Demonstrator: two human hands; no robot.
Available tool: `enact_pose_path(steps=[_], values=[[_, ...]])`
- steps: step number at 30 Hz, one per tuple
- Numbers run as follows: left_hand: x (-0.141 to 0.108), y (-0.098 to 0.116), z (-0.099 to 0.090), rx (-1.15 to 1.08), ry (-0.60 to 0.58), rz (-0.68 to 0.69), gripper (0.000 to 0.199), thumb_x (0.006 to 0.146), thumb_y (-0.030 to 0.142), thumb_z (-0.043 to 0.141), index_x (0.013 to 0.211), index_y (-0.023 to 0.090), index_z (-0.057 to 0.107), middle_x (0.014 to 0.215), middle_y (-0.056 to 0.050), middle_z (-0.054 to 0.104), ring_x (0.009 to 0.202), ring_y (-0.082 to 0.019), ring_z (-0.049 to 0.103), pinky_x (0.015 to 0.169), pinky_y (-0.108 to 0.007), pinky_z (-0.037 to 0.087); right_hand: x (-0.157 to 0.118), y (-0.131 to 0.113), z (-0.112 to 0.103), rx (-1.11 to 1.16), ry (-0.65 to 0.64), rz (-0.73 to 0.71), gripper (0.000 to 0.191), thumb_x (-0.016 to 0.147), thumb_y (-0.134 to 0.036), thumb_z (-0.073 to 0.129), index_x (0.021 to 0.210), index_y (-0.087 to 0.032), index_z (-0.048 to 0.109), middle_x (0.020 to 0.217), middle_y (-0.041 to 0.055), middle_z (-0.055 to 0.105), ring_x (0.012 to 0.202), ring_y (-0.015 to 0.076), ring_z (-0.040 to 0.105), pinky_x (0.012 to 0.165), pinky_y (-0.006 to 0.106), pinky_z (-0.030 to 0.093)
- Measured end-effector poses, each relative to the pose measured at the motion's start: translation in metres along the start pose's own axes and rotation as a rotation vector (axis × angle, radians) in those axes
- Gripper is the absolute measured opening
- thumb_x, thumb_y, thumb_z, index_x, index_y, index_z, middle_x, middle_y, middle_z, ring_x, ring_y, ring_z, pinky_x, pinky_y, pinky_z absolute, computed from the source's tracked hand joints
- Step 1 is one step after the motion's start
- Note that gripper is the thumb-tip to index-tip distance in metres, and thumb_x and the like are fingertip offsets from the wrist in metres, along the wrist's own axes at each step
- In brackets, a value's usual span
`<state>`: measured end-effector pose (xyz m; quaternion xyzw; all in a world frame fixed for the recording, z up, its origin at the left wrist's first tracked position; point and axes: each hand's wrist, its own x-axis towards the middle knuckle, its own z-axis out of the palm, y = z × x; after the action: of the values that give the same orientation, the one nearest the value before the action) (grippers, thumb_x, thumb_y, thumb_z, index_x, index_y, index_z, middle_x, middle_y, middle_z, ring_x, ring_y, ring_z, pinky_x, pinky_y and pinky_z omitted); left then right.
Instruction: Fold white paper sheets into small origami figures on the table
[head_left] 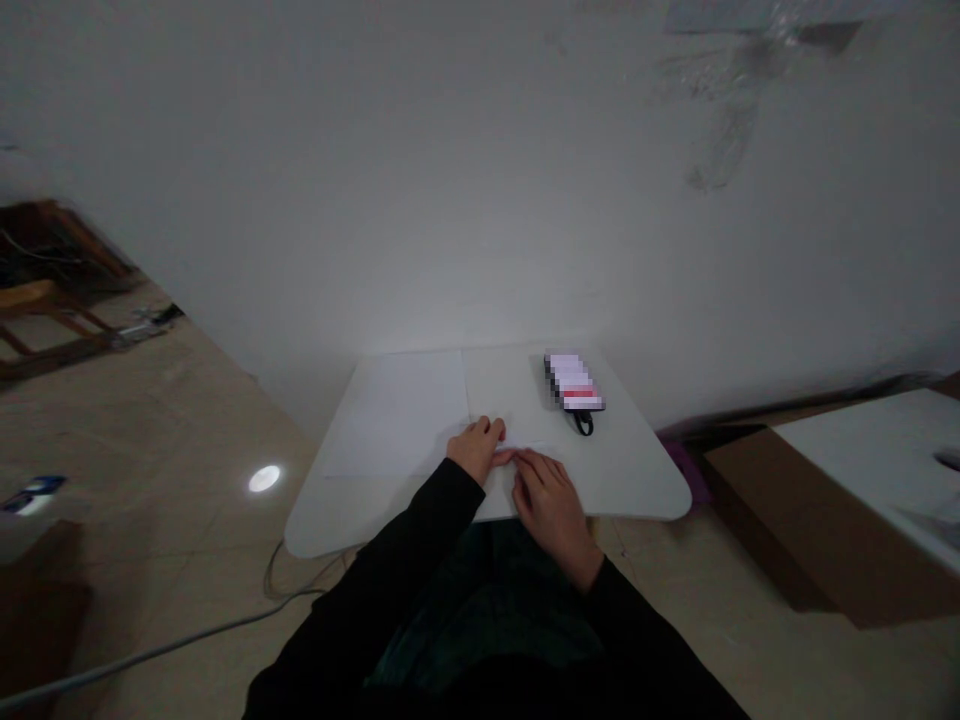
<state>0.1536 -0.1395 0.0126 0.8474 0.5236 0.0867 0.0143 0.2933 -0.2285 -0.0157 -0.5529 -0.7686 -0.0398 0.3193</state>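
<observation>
Near on the table point(630, 475), left hand point(478, 447), right hand point(551, 498) curled narrow; I can't tell on what. Paper point(397, 412) left, phone point(574, 382) far right.

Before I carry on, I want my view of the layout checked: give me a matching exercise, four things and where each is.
1. phone
2. large white sheet
3. grey cable
4. left hand

A. off the table, to the left
B. close beside the right hand
C. on the table's right half
D. on the table's left half

Pairs: 1-C, 2-D, 3-A, 4-B
</observation>
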Motion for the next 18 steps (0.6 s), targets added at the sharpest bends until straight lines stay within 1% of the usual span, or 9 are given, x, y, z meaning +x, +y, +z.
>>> enact_pose_path(steps=[2, 4, 5, 7, 9, 10, 12, 15, 18], values=[[-0.003, -0.002, 0.003, 0.026, 0.063, 0.066, 0.028, 0.085, 0.046, 0.054, 0.098, 0.021, 0.057, 0.098, -0.005, 0.06, 0.09, -0.021, 0.059, 0.065, -0.03, 0.045, 0.002, 0.001, 0.001, 0.016, -0.023, 0.011, 0.03, 0.087, -0.015, 0.046, 0.113, -0.014, 0.06, 0.115, 0.012, 0.063, 0.107, 0.0227, 0.055, 0.095, 0.039, 0.041], [-0.012, 0.001, 0.007, 0.054, 0.159, 0.187, 0.02, 0.089, 0.032, 0.049, 0.099, 0.019, 0.06, 0.104, -0.009, 0.062, 0.1, -0.023, 0.057, 0.08, -0.036, 0.046, 0.002, 0.003, 0.0, 0.027, -0.035, 0.015, 0.03, 0.086, -0.014, 0.047, 0.112, -0.016, 0.061, 0.116, 0.0109, 0.063, 0.108, 0.0222, 0.056, 0.095, 0.039, 0.041], [-0.019, 0.004, 0.01, 0.06, 0.222, 0.253, 0.021, 0.091, 0.023, 0.045, 0.103, 0.018, 0.06, 0.111, -0.01, 0.062, 0.106, -0.023, 0.055, 0.09, -0.04, 0.042, 0.002, 0.005, 0.0, 0.032, -0.04, 0.011, 0.03, 0.085, -0.013, 0.048, 0.112, -0.017, 0.061, 0.116, 0.0104, 0.063, 0.109, 0.0219, 0.056, 0.095, 0.04, 0.041], [-0.038, 0.013, 0.017, 0.035, 0.298, 0.364, 0.029, 0.09, 0.018, 0.041, 0.114, 0.013, 0.057, 0.124, -0.012, 0.057, 0.118, -0.023, 0.05, 0.1, -0.04, 0.037, 0.001, 0.007, 0.0, 0.037, -0.044, 0.005, 0.03, 0.084, -0.013, 0.049, 0.111, -0.017, 0.062, 0.116, 0.01, 0.064, 0.109, 0.0215, 0.056, 0.099, 0.041, 0.039], [-0.057, 0.025, 0.024, 0.027, 0.331, 0.373, 0.041, 0.089, 0.017, 0.04, 0.127, 0.005, 0.047, 0.133, -0.016, 0.051, 0.127, -0.024, 0.042, 0.104, -0.038, 0.035, 0.0, 0.009, 0.001, 0.041, -0.046, -0.004, 0.031, 0.084, -0.012, 0.049, 0.111, -0.017, 0.063, 0.115, 0.0101, 0.064, 0.108, 0.0215, 0.056, 0.102, 0.043, 0.037], [-0.064, 0.03, 0.027, 0.029, 0.326, 0.338, 0.046, 0.088, 0.017, 0.04, 0.131, 0.001, 0.042, 0.137, -0.018, 0.047, 0.131, -0.024, 0.038, 0.106, -0.038, 0.033, -0.001, 0.01, 0.002, 0.047, -0.047, -0.008, 0.032, 0.083, -0.011, 0.049, 0.111, -0.017, 0.063, 0.115, 0.0101, 0.064, 0.109, 0.0215, 0.056, 0.103, 0.043, 0.037], [-0.074, 0.039, 0.03, 0.033, 0.304, 0.289, 0.053, 0.087, 0.019, 0.039, 0.136, -0.001, 0.036, 0.141, -0.019, 0.041, 0.135, -0.025, 0.033, 0.108, -0.038, 0.031, -0.001, 0.011, 0.003, 0.064, -0.043, -0.012, 0.038, 0.081, -0.008, 0.047, 0.115, -0.018, 0.062, 0.118, 0.0097, 0.063, 0.111, 0.0216, 0.055, 0.102, 0.042, 0.039], [-0.077, 0.043, 0.031, 0.018, 0.254, 0.238, 0.059, 0.086, 0.025, 0.039, 0.139, 0.0, 0.032, 0.144, -0.018, 0.036, 0.136, -0.025, 0.03, 0.11, -0.04, 0.03, -0.002, 0.013, 0.005, 0.085, -0.038, -0.006, 0.046, 0.077, -0.002, 0.045, 0.118, -0.017, 0.061, 0.12, 0.0095, 0.062, 0.112, 0.0214, 0.054, 0.102, 0.041, 0.041], [-0.077, 0.043, 0.029, -0.011, 0.227, 0.186, 0.062, 0.085, 0.03, 0.04, 0.14, 0.004, 0.032, 0.145, -0.016, 0.035, 0.137, -0.026, 0.029, 0.111, -0.043, 0.028, -0.002, 0.014, 0.005, 0.083, -0.047, 0.004, 0.048, 0.076, -0.001, 0.044, 0.118, -0.016, 0.061, 0.12, 0.0099, 0.062, 0.113, 0.0214, 0.054, 0.102, 0.041, 0.041]])
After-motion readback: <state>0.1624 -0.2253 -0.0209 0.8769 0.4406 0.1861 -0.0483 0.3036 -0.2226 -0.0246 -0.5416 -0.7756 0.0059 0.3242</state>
